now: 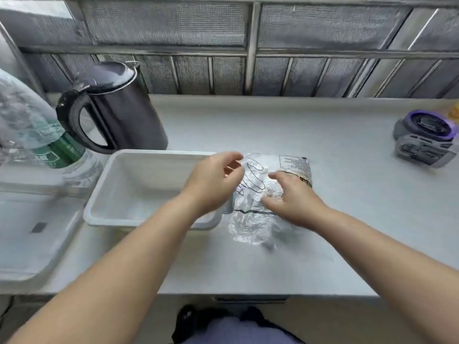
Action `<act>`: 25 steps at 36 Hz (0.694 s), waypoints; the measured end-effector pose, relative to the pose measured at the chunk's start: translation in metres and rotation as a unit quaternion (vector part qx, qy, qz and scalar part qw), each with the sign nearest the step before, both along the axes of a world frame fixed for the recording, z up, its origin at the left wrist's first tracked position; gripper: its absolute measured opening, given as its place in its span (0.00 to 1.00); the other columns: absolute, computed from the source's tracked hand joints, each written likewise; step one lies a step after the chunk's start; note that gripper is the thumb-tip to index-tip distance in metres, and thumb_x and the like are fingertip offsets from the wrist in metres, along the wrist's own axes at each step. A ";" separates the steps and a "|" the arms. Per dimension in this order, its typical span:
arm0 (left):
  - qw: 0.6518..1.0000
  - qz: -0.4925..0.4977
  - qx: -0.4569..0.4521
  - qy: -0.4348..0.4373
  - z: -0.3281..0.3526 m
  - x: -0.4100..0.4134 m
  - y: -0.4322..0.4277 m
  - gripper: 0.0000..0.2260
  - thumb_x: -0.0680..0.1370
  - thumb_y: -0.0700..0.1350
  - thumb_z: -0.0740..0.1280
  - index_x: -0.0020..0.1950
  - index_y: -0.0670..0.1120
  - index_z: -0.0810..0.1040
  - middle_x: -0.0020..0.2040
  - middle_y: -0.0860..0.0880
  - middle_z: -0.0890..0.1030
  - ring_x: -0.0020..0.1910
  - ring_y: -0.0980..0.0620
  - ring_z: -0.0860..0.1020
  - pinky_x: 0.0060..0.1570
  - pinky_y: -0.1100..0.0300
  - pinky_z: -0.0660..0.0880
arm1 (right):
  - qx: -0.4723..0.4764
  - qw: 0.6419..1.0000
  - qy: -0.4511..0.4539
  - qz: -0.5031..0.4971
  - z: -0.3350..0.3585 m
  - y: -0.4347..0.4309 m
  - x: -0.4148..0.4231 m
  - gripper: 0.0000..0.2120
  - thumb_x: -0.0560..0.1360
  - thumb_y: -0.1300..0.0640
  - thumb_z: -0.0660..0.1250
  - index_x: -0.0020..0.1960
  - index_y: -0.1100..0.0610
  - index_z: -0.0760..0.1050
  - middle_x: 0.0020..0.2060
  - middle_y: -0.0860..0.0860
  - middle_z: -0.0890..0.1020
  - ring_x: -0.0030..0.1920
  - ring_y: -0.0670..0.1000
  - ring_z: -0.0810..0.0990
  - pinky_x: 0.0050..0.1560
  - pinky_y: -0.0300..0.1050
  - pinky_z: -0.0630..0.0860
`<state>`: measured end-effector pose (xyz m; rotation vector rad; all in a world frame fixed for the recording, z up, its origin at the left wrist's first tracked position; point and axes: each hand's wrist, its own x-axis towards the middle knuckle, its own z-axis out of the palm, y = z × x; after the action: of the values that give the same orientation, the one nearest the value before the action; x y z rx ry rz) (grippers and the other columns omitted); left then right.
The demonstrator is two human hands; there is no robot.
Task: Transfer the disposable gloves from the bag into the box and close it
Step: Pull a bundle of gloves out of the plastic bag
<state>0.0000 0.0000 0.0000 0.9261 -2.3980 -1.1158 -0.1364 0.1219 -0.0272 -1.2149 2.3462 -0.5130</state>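
A clear crinkled plastic bag of disposable gloves [250, 219] lies flat on the white counter, printed with a black hand outline and a label at its far end. Left of it stands an open white plastic box [129, 184], which looks empty. My left hand [213, 184] hovers over the box's right rim and the bag's left edge, fingers spread and holding nothing. My right hand [293, 197] rests on the bag's right side with fingers spread, pressing on the plastic. The gloves inside show only as crumpled film.
A black electric kettle [116, 108] stands behind the box. A large clear water bottle [32, 130] lies at far left above a flat white lid-like tray [32, 244]. A purple and grey device [427, 137] sits at far right. The counter's front edge [248, 294] runs near my body.
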 end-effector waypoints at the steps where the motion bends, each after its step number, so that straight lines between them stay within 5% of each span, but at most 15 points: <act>1: 1.000 -0.018 -0.015 -0.018 -0.002 -0.003 0.010 0.14 0.77 0.44 0.64 0.63 0.47 0.77 0.49 0.53 0.80 0.50 0.54 0.78 0.54 0.61 0.71 | 0.024 1.000 0.014 0.014 -0.001 0.005 -0.003 0.33 0.72 0.44 0.67 0.73 0.51 0.60 0.70 0.53 0.66 0.71 0.52 0.63 0.69 0.50 0.62; 5: 0.996 -0.054 -0.068 -0.031 -0.015 -0.008 0.032 0.15 0.78 0.45 0.64 0.64 0.46 0.76 0.55 0.50 0.80 0.52 0.53 0.78 0.51 0.66 0.68 | 0.152 0.982 0.013 0.113 -0.007 0.024 -0.005 0.54 0.62 0.32 0.71 0.76 0.44 0.42 0.76 0.54 0.44 0.76 0.54 0.44 0.74 0.56 0.47; 8: 0.995 -0.041 -0.084 -0.025 -0.019 -0.009 0.038 0.15 0.78 0.45 0.64 0.65 0.47 0.75 0.55 0.51 0.79 0.52 0.55 0.77 0.48 0.69 0.65 | 0.225 0.957 0.085 0.160 -0.024 0.042 -0.009 0.57 0.62 0.33 0.71 0.75 0.43 0.36 0.75 0.55 0.36 0.76 0.58 0.41 0.72 0.59 0.45; 11: 0.996 -0.023 -0.072 -0.035 -0.025 -0.006 0.045 0.15 0.78 0.45 0.63 0.65 0.48 0.75 0.55 0.52 0.78 0.52 0.57 0.76 0.47 0.69 0.65 | 0.178 0.966 0.140 0.125 -0.039 0.048 -0.020 0.34 0.73 0.42 0.64 0.74 0.48 0.54 0.76 0.55 0.49 0.74 0.57 0.54 0.69 0.55 0.57; 13: 0.996 -0.024 -0.072 -0.044 -0.027 -0.002 0.048 0.15 0.78 0.45 0.64 0.65 0.48 0.74 0.55 0.52 0.78 0.53 0.56 0.76 0.48 0.68 0.65 | 0.065 0.990 0.108 0.057 -0.042 0.045 -0.028 0.12 0.77 0.51 0.60 0.58 0.53 0.73 0.64 0.55 0.70 0.63 0.57 0.70 0.57 0.49 0.69; 14: 0.996 -0.025 -0.075 -0.051 -0.026 -0.001 0.050 0.16 0.78 0.45 0.64 0.66 0.48 0.74 0.55 0.52 0.78 0.55 0.56 0.75 0.48 0.68 0.65 | 0.012 0.998 0.062 0.018 -0.038 0.044 -0.033 0.07 0.78 0.54 0.59 0.46 0.54 0.74 0.51 0.54 0.76 0.55 0.58 0.74 0.48 0.46 0.69; 16: 0.995 -0.027 -0.079 -0.057 -0.024 -0.001 0.050 0.19 0.77 0.47 0.66 0.67 0.49 0.72 0.58 0.51 0.76 0.59 0.55 0.73 0.50 0.69 0.63 | -0.048 0.997 -0.038 -0.039 -0.026 0.036 -0.040 0.14 0.79 0.56 0.57 0.34 0.54 0.67 0.33 0.51 0.72 0.41 0.56 0.72 0.38 0.46 0.62; 19: 0.993 -0.053 -0.055 -0.091 -0.021 -0.004 0.048 0.33 0.71 0.53 0.72 0.73 0.55 0.62 0.67 0.54 0.68 0.66 0.57 0.66 0.55 0.70 0.60 | -0.120 0.974 -0.168 -0.091 -0.002 0.022 -0.049 0.13 0.79 0.58 0.57 0.35 0.56 0.68 0.30 0.50 0.70 0.34 0.51 0.68 0.34 0.43 0.63; 22: 0.983 -0.082 -0.037 -0.159 -0.020 -0.010 0.052 0.46 0.68 0.56 0.74 0.77 0.58 0.47 0.73 0.56 0.58 0.71 0.58 0.58 0.59 0.67 0.60 | -0.136 0.960 -0.220 -0.107 0.014 0.011 -0.058 0.12 0.75 0.61 0.59 0.34 0.56 0.71 0.28 0.49 0.75 0.35 0.52 0.71 0.38 0.45 0.65; 25: 0.978 -0.069 -0.071 -0.186 -0.022 -0.018 0.053 0.42 0.73 0.52 0.70 0.77 0.56 0.44 0.72 0.54 0.61 0.69 0.54 0.63 0.59 0.63 0.65 | -0.147 0.950 -0.258 -0.097 0.027 0.005 -0.061 0.11 0.76 0.60 0.60 0.36 0.58 0.76 0.24 0.48 0.80 0.38 0.54 0.74 0.46 0.50 0.71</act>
<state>-0.0178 0.0532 -0.0219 1.0059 -2.8387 -0.8618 -0.1973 0.1269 0.0001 -0.8294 1.9829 -1.1313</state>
